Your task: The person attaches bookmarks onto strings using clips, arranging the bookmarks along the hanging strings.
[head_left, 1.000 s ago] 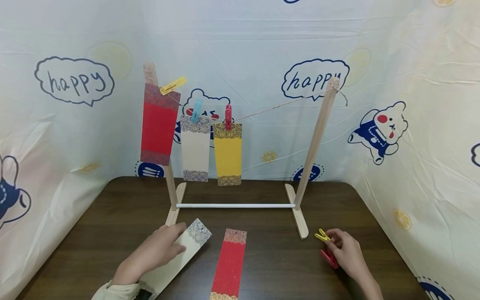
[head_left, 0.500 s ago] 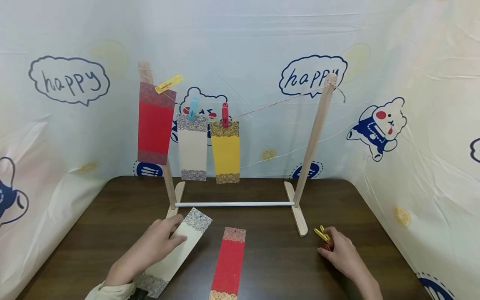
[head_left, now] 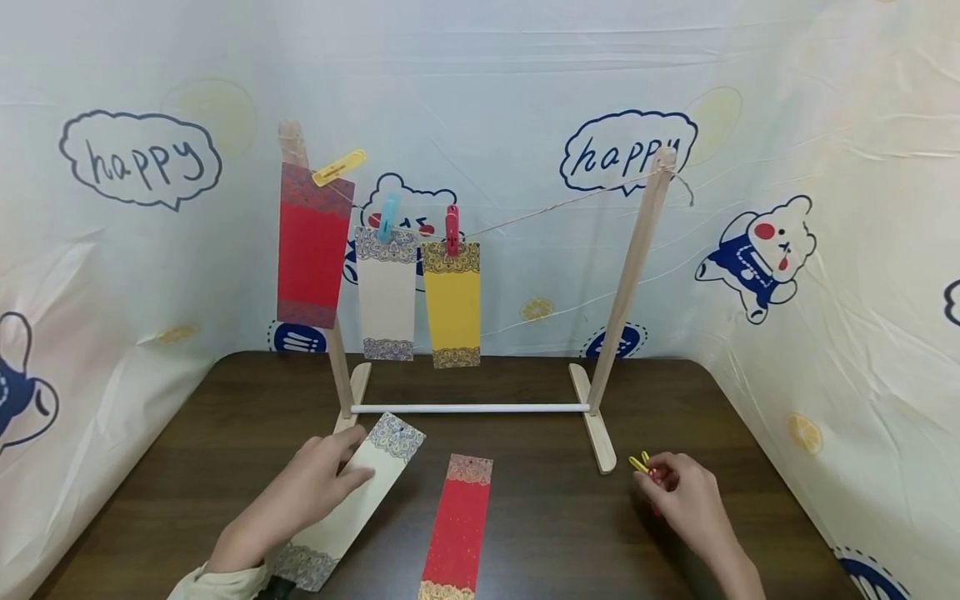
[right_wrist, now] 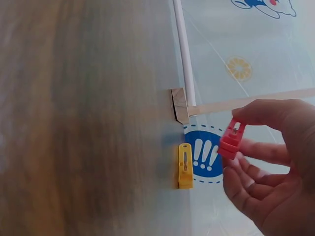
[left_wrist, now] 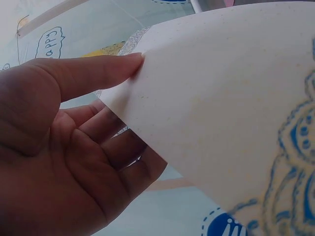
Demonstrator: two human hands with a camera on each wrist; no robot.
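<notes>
My left hand (head_left: 303, 496) pinches the edge of a white bookmark (head_left: 367, 492) with bluish lace patterns at both ends. In the left wrist view, the thumb lies on top of the bookmark and the fingers are under its edge. At the right, my right hand (head_left: 688, 504) holds a red clothespin (right_wrist: 231, 139) between thumb and fingers; the head view mostly hides this clip. Beside that hand a yellow clothespin (right_wrist: 185, 167) lies on the table. A red bookmark (head_left: 457, 521) with patterned ends lies between the two hands.
Behind the hands stands a wooden rack (head_left: 630, 283) with a sagging string (head_left: 555, 206) and a white crossbar (head_left: 472, 408). Clipped on the string hang a red card (head_left: 311, 250), a white card (head_left: 386, 296) and a yellow card (head_left: 453, 308). A printed curtain (head_left: 495, 75) surrounds the table (head_left: 540, 533).
My right hand has taken the red clothespin up from the table beside the yellow one. My left hand has lifted the white bookmark slightly.
</notes>
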